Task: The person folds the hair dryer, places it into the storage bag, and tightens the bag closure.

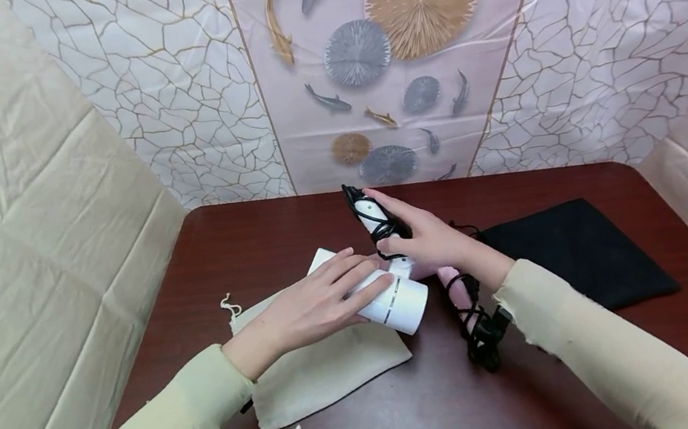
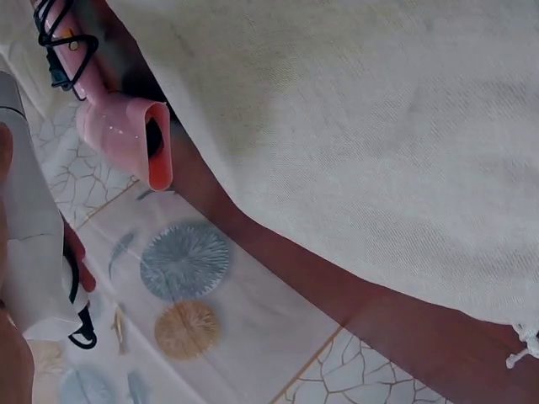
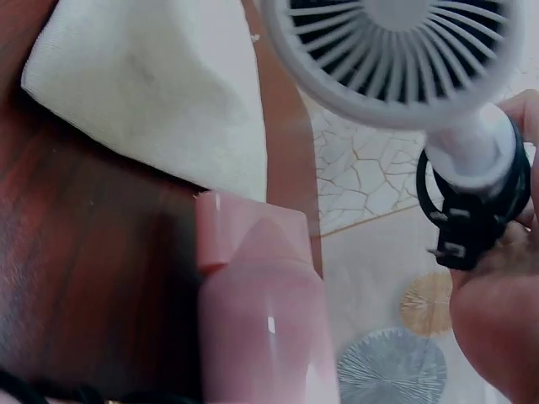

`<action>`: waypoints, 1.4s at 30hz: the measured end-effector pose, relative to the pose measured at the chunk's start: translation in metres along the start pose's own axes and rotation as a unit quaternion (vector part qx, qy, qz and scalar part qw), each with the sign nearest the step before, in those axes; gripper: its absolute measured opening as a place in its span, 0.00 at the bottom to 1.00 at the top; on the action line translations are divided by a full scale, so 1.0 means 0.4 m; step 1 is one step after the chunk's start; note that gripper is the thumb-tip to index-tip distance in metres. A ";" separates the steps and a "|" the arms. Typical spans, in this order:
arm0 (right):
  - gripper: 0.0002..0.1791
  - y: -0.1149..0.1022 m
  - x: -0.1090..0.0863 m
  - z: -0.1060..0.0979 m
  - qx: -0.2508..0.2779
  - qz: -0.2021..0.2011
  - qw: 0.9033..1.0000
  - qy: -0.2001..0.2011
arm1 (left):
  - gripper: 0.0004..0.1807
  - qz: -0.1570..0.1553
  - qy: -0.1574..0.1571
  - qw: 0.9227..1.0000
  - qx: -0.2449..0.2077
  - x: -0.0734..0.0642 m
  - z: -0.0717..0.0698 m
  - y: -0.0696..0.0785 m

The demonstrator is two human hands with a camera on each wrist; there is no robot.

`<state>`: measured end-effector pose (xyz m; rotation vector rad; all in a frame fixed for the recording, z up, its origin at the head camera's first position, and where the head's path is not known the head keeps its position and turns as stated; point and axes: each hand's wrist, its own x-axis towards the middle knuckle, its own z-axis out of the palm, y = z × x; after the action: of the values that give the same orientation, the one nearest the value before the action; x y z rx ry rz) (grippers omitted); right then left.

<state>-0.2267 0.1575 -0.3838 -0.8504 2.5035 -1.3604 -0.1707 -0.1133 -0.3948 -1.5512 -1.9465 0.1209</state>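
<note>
Head view: I have a white plastic hair dryer (image 1: 411, 306) between both hands, over a dark red-brown table (image 1: 391, 428) and partly above a flat beige cloth drawstring bag (image 1: 335, 373). My left hand (image 1: 314, 305) curls over the barrel from above, its thumb out of sight; my right hand (image 1: 432, 238) grips the handle (image 1: 373, 211), thumb and fingers around it and the thin black cord (image 1: 385, 229) wound there.

I judge that trouble would start with that cord: its turns look loose, and in the right wrist view a black plug (image 3: 463, 242) sits by my palm, so a shift of my fingers might free a coil to catch on the glossy pink plastic hair dryer (image 3: 265, 328) close by. The barrel looks smooth, so too light a left grip could let it roll and throw the weight onto my right hand. Bringing it down hastily might knock the pink one or ruck up the bag.

The barrel's long axis slants from far left to near right. The round slatted grille (image 3: 400, 59) looks to be its near right end, so the outlet would face away to my left. The handle points away from me, leaning slightly left, crosswise to the barrel
</note>
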 end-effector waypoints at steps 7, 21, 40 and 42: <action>0.41 -0.015 0.002 -0.015 -0.016 -0.036 0.999 -0.002 | 0.40 -0.004 0.005 1.000 -0.016 0.009 -0.001 0.001; 0.35 -0.009 0.008 0.013 -0.025 -0.063 0.998 -0.005 | 0.39 0.026 -0.015 0.999 0.016 0.014 -0.005 0.004; 0.33 -0.019 0.005 0.010 -0.039 -0.092 0.994 -0.042 | 0.38 0.046 -0.030 0.998 -0.007 0.002 0.004 -0.004; 0.33 -0.020 0.007 0.007 -0.041 -0.090 0.994 -0.052 | 0.37 0.047 -0.029 0.998 -0.013 0.005 0.004 -0.007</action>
<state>-0.2248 0.1508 -0.3786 -1.1579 2.4677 -1.2360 -0.1741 -0.1118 -0.3940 -1.6737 -1.9270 0.1825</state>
